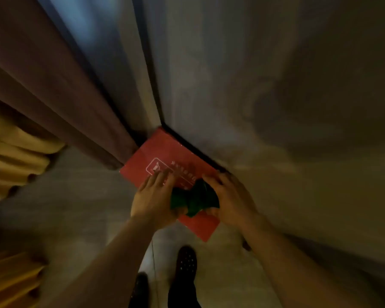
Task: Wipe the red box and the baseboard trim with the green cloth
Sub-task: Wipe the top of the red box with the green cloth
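Low in the frame's centre, both hands, left and right, grip the bunched green cloth over the red box, which sits against the dark baseboard trim. Flattening the cloth first should wipe better.

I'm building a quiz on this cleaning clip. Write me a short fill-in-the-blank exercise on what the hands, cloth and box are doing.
1. The green cloth lies bunched on top of the ____ box.
2. The cloth sits between the left hand and the ____ hand.
3. The box stands on the floor against the ____, beside a brown curtain.
4. White ____ marks the box's top face.

Missing words: red; right; wall; printing
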Available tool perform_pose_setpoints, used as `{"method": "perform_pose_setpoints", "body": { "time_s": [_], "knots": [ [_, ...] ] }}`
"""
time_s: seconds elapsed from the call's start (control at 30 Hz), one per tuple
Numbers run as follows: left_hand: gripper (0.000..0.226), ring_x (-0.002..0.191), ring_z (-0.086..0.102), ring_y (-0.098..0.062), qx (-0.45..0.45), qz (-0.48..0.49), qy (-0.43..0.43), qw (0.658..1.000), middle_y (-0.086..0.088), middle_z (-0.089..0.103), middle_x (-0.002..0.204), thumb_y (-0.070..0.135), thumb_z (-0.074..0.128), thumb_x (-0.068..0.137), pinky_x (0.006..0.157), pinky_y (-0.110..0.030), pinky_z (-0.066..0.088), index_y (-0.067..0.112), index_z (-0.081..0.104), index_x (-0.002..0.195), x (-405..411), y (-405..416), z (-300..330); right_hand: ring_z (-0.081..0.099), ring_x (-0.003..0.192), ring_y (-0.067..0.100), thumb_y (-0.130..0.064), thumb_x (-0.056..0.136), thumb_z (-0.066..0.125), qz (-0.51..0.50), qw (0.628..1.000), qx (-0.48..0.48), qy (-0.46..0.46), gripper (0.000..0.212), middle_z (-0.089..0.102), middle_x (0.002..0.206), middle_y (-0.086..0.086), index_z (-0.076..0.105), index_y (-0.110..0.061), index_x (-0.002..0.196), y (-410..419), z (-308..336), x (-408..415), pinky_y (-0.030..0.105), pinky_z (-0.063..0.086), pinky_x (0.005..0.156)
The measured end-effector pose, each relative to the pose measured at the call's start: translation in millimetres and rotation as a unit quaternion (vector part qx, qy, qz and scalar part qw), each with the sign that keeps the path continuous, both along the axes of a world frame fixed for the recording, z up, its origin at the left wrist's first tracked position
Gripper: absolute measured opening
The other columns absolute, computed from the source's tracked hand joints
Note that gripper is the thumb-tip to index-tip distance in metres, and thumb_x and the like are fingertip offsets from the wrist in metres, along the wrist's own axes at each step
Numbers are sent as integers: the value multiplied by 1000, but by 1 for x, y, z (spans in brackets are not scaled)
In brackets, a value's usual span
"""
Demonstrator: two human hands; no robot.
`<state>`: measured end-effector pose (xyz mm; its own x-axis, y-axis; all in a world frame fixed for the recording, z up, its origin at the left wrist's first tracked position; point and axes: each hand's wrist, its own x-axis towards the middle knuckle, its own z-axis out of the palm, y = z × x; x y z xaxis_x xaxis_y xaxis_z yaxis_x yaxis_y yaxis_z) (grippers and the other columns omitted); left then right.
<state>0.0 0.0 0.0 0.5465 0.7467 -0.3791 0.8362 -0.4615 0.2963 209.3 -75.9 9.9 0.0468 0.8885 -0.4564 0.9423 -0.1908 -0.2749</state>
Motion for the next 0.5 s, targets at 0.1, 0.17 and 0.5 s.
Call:
{"method": "perform_pose_setpoints", "body": {
  "time_s": [0.1, 0.17, 0.5],
  "knots": [
    [114, 150, 18, -27, -16, -15, 15, 1000, 1, 18, 164, 67, 75, 70, 120, -48, 21, 39, 3, 154, 6, -7, -22, 28, 142, 30, -41, 77, 79, 7, 1000, 2, -6, 93, 30, 155, 2, 24, -40, 152, -1, -22, -1, 48, 38, 109],
    [107, 151, 17, -26, -20, -29, 28, 999, 2, 18, 164, 62, 73, 76, 120, -47, 20, 39, 4, 155, 11, -15, -35, 33, 138, 29, -36, 78, 78, 12, 1000, 12, -14, 89, 36, 151, 2, 28, -40, 151, -4, -36, -2, 46, 41, 107],
    [32, 115, 55, -22, -51, 1, 24, 998, 6, 55, 131, 21, 63, 92, 83, -36, 53, 29, 53, 122, 10, -23, -31, 53, 108, 27, -13, 82, 67, -14, 998, 64, 10, 40, 55, 113, 7, 58, -23, 120, -19, -41, -13, 32, 47, 74]
  ]
}}
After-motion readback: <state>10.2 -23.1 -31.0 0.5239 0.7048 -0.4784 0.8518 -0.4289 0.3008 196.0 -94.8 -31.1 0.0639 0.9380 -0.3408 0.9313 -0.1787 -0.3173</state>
